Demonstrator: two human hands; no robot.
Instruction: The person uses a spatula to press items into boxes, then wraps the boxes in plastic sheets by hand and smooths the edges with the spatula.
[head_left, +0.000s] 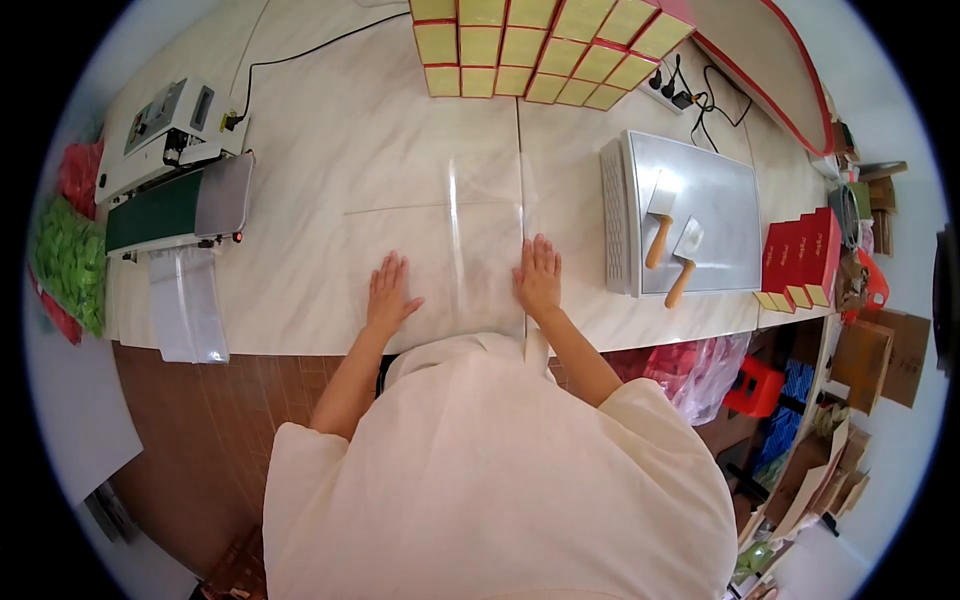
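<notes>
My left hand (387, 297) lies flat on the pale marbled tabletop, palm down with fingers stretched out. My right hand (538, 277) also rests flat, its fingers extended toward the far side. Between and around them, a clear plastic sheet (485, 240) is spread on the table, with a bright glare streak running along it. The right hand touches the table at about the sheet's right side. Exactly where the sheet's edges run under my hands is hard to make out. Neither hand grips anything.
On the left stands a belt machine (165, 165) with plastic bags (187, 305) at the table edge. Stacked yellow-faced boxes (520, 48) stand at the back. A metal plate (705, 180) holds two wooden-handled scrapers (658, 240). Red boxes (800, 255) and a power strip (665, 92) are at right.
</notes>
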